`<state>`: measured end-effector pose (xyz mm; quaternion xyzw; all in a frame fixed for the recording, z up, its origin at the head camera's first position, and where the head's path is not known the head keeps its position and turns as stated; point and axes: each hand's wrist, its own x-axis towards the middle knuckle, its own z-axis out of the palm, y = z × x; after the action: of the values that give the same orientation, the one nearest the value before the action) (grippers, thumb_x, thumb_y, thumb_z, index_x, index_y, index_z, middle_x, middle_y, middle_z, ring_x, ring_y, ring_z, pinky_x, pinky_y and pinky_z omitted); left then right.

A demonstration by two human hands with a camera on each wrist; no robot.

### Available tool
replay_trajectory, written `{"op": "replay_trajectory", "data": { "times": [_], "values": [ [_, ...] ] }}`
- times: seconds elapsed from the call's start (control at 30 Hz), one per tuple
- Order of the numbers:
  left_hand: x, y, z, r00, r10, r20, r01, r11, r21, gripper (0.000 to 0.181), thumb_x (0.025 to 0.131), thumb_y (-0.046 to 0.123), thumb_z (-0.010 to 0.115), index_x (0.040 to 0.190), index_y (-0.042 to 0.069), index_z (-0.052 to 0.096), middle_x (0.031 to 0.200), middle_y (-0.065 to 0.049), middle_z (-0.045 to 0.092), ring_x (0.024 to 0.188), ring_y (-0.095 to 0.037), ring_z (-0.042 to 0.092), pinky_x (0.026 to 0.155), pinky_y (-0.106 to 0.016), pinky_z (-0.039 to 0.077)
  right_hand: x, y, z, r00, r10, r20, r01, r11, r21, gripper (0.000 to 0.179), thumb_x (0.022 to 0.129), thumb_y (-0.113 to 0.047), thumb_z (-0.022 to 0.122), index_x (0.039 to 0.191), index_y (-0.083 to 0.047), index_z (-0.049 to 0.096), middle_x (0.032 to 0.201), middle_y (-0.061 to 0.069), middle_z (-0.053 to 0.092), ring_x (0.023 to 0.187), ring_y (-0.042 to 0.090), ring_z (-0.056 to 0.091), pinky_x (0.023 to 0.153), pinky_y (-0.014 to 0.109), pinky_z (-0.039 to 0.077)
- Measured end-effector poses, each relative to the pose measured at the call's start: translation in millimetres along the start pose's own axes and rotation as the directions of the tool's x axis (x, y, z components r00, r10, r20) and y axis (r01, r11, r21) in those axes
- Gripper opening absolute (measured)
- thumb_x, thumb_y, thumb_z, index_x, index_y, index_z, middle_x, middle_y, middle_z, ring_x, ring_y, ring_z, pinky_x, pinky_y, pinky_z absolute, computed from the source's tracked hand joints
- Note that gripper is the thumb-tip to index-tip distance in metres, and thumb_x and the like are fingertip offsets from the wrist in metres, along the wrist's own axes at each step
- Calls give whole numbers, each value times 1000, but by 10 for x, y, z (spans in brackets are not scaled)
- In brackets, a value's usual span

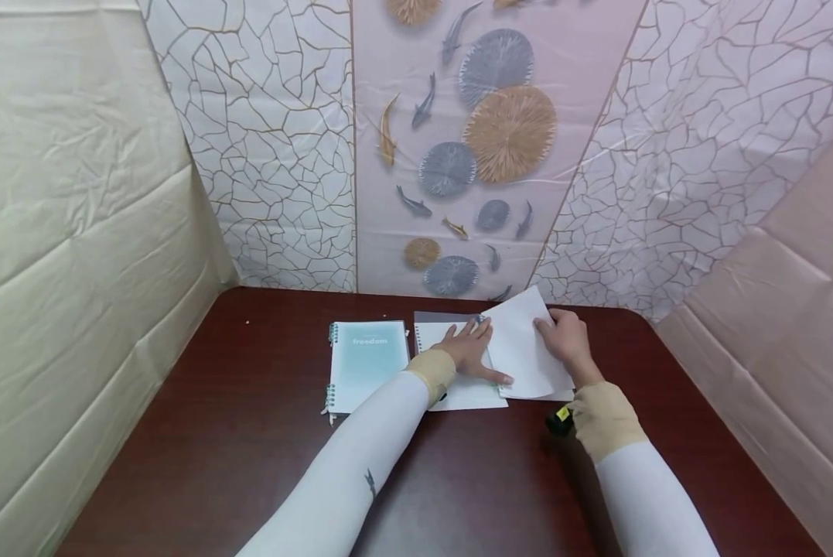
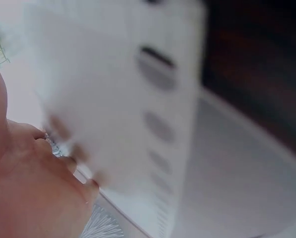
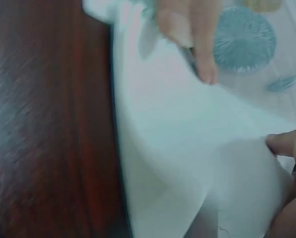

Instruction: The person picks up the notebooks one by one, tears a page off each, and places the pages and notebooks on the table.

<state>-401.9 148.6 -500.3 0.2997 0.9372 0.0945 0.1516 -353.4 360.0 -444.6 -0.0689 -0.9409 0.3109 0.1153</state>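
Observation:
My left hand (image 1: 466,352) lies spread, fingers straight, over the white pages of an open notebook (image 1: 468,394). Its thumb reaches onto the lower edge of a white paper sheet (image 1: 517,344). That sheet is lifted and bent, its far corner raised. At its right side my right hand (image 1: 569,342) pinches the edge between thumb and fingers. A row of punched holes (image 2: 159,126) runs down a page border in the left wrist view. The right wrist view shows the sheet (image 3: 187,119) curving up from the pages, with left fingers (image 3: 178,29) at its top.
Left of the pages lies a teal ring-bound notebook (image 1: 369,375) with "freedom" on its cover. A grey cover edge (image 1: 444,317) shows behind the open pages. The dark red table (image 1: 249,449) meets a patterned cloth backdrop (image 1: 451,232).

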Motion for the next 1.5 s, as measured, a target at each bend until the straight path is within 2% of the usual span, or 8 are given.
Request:
{"op": "replay_trajectory", "data": {
  "times": [0.07, 0.3, 0.77, 0.97, 1.2, 1.3, 1.4, 1.5],
  "values": [
    [14, 9, 5, 1000, -2, 0, 2, 1000, 5, 131, 79, 96, 53, 172, 24, -3, 176, 12, -14, 163, -17, -10, 131, -47, 2, -1, 47, 20, 999, -32, 3, 32, 999, -22, 39, 109, -21, 54, 129, 11, 64, 129, 36, 65, 108, 46, 67, 88, 58, 57],
    [144, -8, 32, 999, -22, 49, 21, 999, 35, 135, 77, 99, 50, 170, 22, -11, 175, 9, -20, 160, -16, -18, 130, -46, -4, -64, 174, 66, 998, 12, 58, -9, 999, -54, 57, 112, -22, 48, 154, 14, 40, 155, 37, 43, 145, 52, 42, 117, 62, 38],
    [128, 1, 4, 998, -28, 63, 26, 999, 25, 136, 77, 99, 50, 169, 21, -13, 174, 7, -22, 160, -18, -18, 130, -48, -5, -160, 231, 81, 999, -10, 52, 14, 998, -69, 56, 113, -26, 48, 156, 10, 43, 156, 34, 44, 144, 53, 42, 116, 65, 36],
    [74, 24, -12, 999, -25, 36, 24, 999, 35, 134, 76, 100, 51, 171, 23, -5, 176, 9, -15, 162, -18, -11, 131, -48, 1, -179, 268, 80, 998, -19, 62, 22, 998, -52, 55, 114, -29, 47, 154, 8, 46, 150, 36, 50, 136, 52, 49, 109, 64, 43],
    [-280, 151, -213, 1000, 23, -6, -23, 1000, 14, 126, 85, 89, 57, 172, 14, 6, 179, 0, -2, 164, -25, 0, 131, -51, 8, -226, 344, 54, 999, -19, 38, 19, 1000, -2, 54, 113, -25, 48, 154, 10, 45, 155, 35, 45, 144, 52, 42, 116, 63, 37],
    [-220, 133, -189, 1000, 3, 0, -3, 999, 38, 126, 84, 91, 54, 172, 16, 4, 179, 3, -4, 164, -22, -2, 131, -50, 8, -227, 384, 56, 999, -37, 6, 36, 999, 36, 53, 113, -24, 49, 151, 12, 47, 155, 35, 45, 146, 50, 41, 117, 63, 37],
    [-79, 84, -109, 1000, -23, 9, 23, 998, 54, 128, 81, 96, 52, 172, 20, 3, 178, 7, -7, 164, -19, -4, 131, -49, 7, -227, 398, 82, 994, -78, -72, 81, 996, 37, 43, 114, -27, 50, 136, 9, 59, 135, 37, 60, 128, 49, 57, 105, 61, 48],
    [-58, 65, -79, 1000, -7, 8, 6, 999, 37, 130, 80, 96, 52, 172, 19, 2, 178, 5, -8, 164, -20, -5, 131, -50, 5, -222, 389, 95, 980, -124, -153, 122, 992, -23, 32, 114, -28, 48, 105, 1, 58, 87, 25, 60, 85, 40, 59, 75, 50, 50]
  ]
}}
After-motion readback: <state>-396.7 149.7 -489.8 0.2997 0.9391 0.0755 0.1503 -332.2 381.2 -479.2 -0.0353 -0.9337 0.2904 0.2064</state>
